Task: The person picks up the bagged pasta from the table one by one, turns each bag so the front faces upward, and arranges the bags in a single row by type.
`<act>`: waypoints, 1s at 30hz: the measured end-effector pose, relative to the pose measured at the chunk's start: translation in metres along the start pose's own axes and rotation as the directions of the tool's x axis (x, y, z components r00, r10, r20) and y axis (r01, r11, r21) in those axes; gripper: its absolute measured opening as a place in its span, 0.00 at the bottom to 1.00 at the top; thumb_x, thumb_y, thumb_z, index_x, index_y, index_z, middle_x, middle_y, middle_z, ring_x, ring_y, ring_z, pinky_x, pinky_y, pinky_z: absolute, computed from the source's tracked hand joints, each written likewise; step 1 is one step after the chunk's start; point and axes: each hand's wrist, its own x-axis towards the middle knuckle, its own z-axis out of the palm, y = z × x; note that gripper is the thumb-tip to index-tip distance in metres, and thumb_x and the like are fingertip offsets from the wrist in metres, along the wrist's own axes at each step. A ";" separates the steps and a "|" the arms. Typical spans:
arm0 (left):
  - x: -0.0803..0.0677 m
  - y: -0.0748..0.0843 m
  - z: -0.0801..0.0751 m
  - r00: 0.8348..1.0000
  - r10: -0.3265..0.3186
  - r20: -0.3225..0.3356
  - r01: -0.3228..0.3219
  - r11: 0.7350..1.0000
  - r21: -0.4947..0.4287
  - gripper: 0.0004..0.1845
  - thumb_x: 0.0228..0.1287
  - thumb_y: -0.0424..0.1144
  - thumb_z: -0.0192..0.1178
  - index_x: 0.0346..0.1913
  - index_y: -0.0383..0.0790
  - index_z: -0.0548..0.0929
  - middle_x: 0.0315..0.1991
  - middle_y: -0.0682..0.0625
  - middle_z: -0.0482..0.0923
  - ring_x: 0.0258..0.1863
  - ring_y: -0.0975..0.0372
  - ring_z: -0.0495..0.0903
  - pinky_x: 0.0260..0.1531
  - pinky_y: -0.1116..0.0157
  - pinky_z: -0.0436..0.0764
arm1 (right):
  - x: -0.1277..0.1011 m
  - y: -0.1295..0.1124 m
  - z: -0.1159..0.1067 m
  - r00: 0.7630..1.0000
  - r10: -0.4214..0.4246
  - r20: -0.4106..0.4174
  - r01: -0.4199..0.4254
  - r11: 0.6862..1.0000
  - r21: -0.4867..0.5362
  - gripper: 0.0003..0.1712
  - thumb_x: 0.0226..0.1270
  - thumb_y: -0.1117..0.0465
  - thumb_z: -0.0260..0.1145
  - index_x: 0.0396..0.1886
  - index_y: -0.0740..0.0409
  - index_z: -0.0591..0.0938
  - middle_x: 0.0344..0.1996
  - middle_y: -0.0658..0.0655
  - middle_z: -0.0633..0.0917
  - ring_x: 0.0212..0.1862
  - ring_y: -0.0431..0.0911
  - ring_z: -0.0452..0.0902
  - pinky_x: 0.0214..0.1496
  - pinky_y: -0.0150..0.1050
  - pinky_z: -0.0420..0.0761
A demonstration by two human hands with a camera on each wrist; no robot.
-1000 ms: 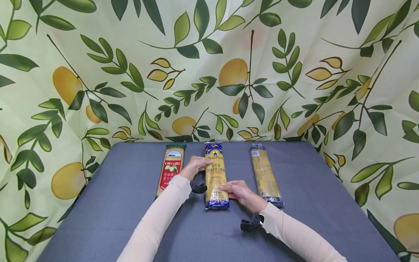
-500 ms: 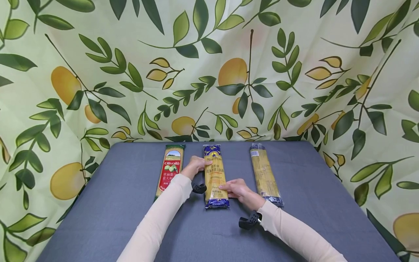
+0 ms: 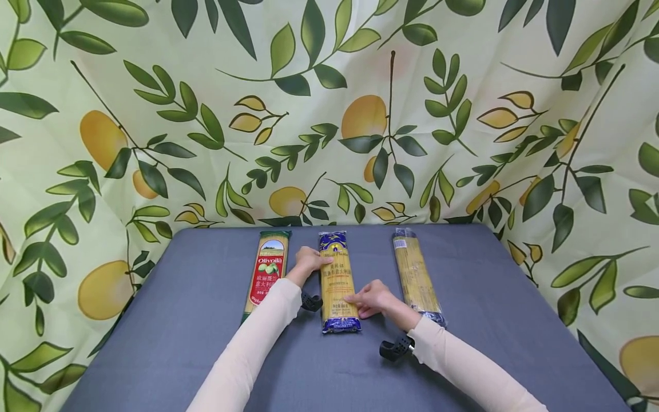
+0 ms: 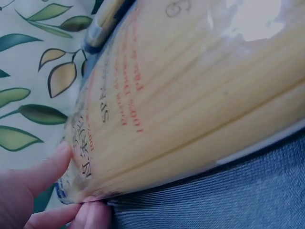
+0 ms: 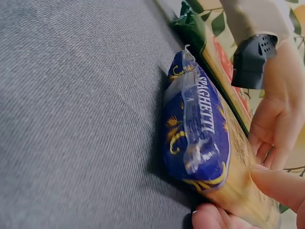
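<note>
Three long spaghetti packs lie side by side on a grey-blue table (image 3: 175, 326). The middle pack (image 3: 337, 283) is yellow with blue ends. My left hand (image 3: 308, 263) grips its left edge near the far half, thumb on top. In the left wrist view the fingers (image 4: 43, 191) pinch the pack (image 4: 190, 95) at its rim. My right hand (image 3: 373, 297) holds the pack's right side near the front. In the right wrist view its fingertips (image 5: 281, 183) pinch the blue "SPAGHETTI" end (image 5: 198, 129).
A red and green Olivolla pack (image 3: 268, 272) lies just left of the left hand. A clear pack (image 3: 414, 274) lies to the right of the right hand. A leaf-and-lemon cloth (image 3: 360, 114) hangs behind and at both sides of the table.
The middle pack has shifted slightly on the table and both hands have moved a little with it. Both hands keep their hold. The other two packs have stayed put.
</note>
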 end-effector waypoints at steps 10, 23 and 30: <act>-0.008 0.008 -0.012 0.997 0.078 0.004 -0.078 0.995 0.055 0.19 0.53 0.42 0.72 0.47 0.36 0.85 0.51 0.41 0.84 0.48 0.52 0.82 0.49 0.58 0.83 | -0.010 0.007 -0.029 0.994 -0.103 0.036 0.101 0.994 0.053 0.12 0.61 0.64 0.68 0.37 0.72 0.81 0.20 0.55 0.86 0.19 0.37 0.79 0.27 0.34 0.86; -0.026 0.026 -0.015 0.979 0.194 0.063 -0.193 0.981 -0.035 0.13 0.64 0.36 0.60 0.49 0.35 0.85 0.49 0.40 0.85 0.49 0.52 0.82 0.49 0.60 0.82 | -0.024 0.010 -0.086 0.986 -0.129 -0.103 0.133 0.991 0.028 0.16 0.64 0.63 0.65 0.43 0.75 0.80 0.28 0.58 0.89 0.27 0.39 0.84 0.34 0.37 0.88; -0.039 0.034 -0.002 0.954 0.258 0.153 -0.249 0.966 -0.073 0.13 0.65 0.36 0.60 0.49 0.35 0.84 0.50 0.41 0.85 0.51 0.52 0.82 0.49 0.62 0.81 | -0.030 0.037 -0.112 0.960 -0.094 -0.264 0.096 0.995 -0.006 0.13 0.60 0.66 0.67 0.36 0.74 0.78 0.16 0.49 0.83 0.19 0.36 0.79 0.25 0.31 0.84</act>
